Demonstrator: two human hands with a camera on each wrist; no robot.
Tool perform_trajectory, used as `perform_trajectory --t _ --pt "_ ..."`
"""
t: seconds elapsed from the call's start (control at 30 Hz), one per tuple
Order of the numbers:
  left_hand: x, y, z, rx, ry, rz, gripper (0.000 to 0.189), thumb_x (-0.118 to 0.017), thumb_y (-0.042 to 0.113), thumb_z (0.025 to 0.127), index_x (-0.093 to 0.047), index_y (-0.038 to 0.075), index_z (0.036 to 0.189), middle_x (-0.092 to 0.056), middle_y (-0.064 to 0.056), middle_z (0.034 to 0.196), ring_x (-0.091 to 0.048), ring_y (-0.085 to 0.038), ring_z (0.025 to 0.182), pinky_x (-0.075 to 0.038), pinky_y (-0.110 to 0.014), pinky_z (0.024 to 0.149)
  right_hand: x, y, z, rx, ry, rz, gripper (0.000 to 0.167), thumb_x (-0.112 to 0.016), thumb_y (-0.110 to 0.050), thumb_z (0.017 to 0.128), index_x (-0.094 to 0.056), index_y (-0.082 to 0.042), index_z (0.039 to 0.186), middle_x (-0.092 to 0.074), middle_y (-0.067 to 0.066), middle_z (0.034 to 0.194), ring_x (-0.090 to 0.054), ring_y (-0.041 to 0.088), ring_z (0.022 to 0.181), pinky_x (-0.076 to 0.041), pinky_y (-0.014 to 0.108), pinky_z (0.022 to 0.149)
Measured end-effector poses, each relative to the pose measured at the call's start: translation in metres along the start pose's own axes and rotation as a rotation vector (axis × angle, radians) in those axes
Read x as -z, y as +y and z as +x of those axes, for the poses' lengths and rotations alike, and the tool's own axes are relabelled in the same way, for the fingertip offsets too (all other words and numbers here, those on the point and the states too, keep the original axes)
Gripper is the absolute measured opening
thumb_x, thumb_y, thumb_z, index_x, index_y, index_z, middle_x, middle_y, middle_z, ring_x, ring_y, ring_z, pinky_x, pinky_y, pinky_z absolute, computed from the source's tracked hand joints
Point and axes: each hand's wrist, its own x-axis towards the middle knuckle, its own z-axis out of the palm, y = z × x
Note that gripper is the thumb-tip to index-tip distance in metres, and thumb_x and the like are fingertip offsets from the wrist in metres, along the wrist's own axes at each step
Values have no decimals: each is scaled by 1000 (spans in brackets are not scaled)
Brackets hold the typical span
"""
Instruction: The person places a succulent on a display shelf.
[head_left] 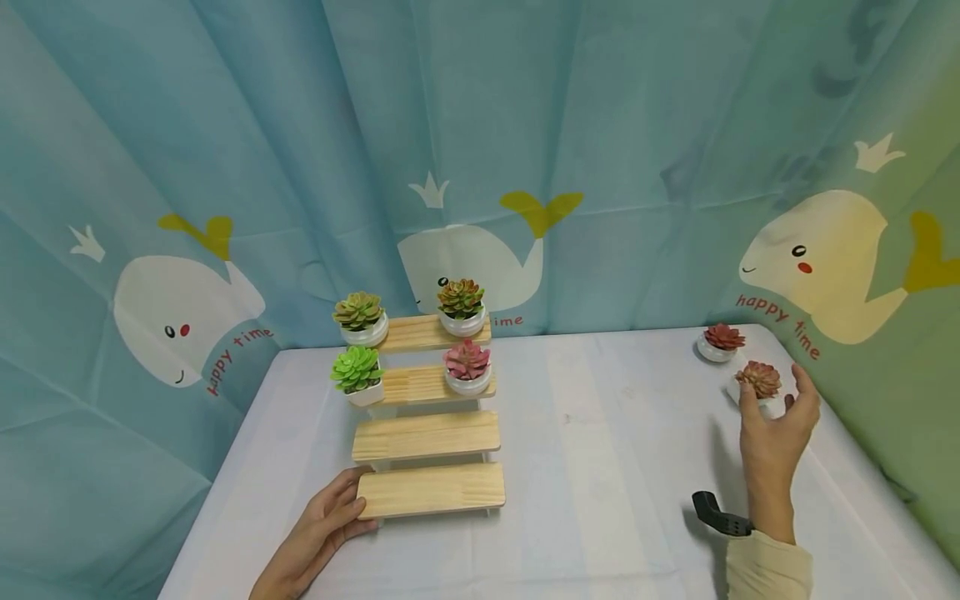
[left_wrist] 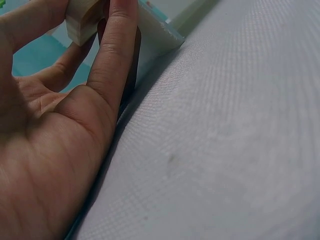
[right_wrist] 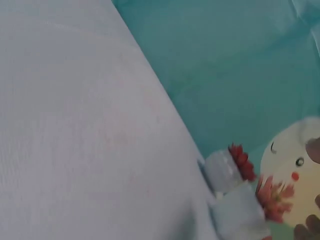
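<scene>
A stepped wooden plant stand [head_left: 431, 490] rises in several tiers left of the middle in the head view. My left hand [head_left: 327, 523] grips the left end of its lowest board; the wood's end [left_wrist: 82, 22] shows between the fingers in the left wrist view. At the far right, my right hand [head_left: 780, 425] is spread around a potted reddish-brown succulent [head_left: 760, 379], thumb on the left and forefinger on the right. The right wrist view shows its white pot [right_wrist: 239, 212] on the table, with fingertips [right_wrist: 314, 149] at the image's edge.
Behind it is a dark red succulent [head_left: 723, 337] in a round white pot. A green-brown [head_left: 358, 311], an olive-red [head_left: 461, 298], a bright green [head_left: 357, 367] and a pink succulent [head_left: 467, 360] sit on the upper two tiers. A whale-print curtain [head_left: 637, 167] borders the white-covered table [head_left: 585, 467].
</scene>
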Motion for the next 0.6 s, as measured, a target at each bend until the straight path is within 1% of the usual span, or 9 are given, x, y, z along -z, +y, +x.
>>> perform_trajectory --t 0.1,0.23,0.27,0.3,0.4,0.43,0.5,0.53,0.6 --pt "0 0 0 11 11 7 71 -44 17 113 0 -5 163 -44 10 147 -57 -1 129 -59 -34 105 3 7 1 -71 -41 2 73 -65 -16 101 -28 -14 164 -31 12 167 -27 24 157 -23 32 133" --pt "0 -1 0 14 10 8 72 -44 17 113 1 -5 164 -42 9 149 -57 -1 129 -59 -34 105 5 17 2 -160 -96 21 80 -64 -19 102 -17 -11 167 -20 12 173 -18 27 161 -17 35 136" --pt "0 -1 0 13 10 7 72 -44 17 113 2 -5 163 -41 8 150 -56 0 129 -59 -34 105 6 20 3 -179 -105 26 81 -63 -19 102 -15 -11 167 -18 12 173 -16 27 162 -16 35 136" --pt "0 -1 1 14 9 7 72 -44 17 113 2 -5 164 -40 4 154 -56 0 130 -59 -34 105 6 22 3 -198 -114 32 82 -62 -19 103 -13 -11 167 -16 12 174 -14 26 163 -15 35 136" --pt "-1 0 1 20 15 4 73 -44 17 113 3 -5 164 -25 -16 166 -56 3 129 -60 -33 104 5 28 5 -249 -139 48 82 -60 -18 103 -10 -13 168 -13 12 175 -11 23 164 -13 33 136" --pt "-2 0 1 22 15 4 72 -44 17 113 2 -5 164 -15 -22 169 -54 5 128 -60 -33 104 5 29 5 -265 -146 47 83 -60 -18 103 -8 -13 168 -12 12 175 -10 23 164 -12 34 136" --pt "-2 0 1 22 14 0 71 -44 18 113 -1 -4 164 3 -28 171 -52 10 128 -60 -32 103 5 31 6 -308 -172 33 84 -59 -21 104 -4 -15 169 -9 10 176 -8 21 164 -11 34 137" --pt "-2 0 1 21 12 -9 69 -45 18 113 -3 -3 165 9 -28 171 -51 12 127 -60 -32 103 5 31 6 -328 -187 21 85 -58 -22 105 -2 -15 169 -7 10 177 -7 22 165 -10 35 137" --pt "-2 0 1 18 0 -19 65 -45 18 113 -9 0 165 16 -26 172 -49 15 127 -60 -32 103 6 32 7 -364 -215 -2 86 -57 -25 106 1 -14 169 -6 11 177 -7 24 165 -10 37 137"
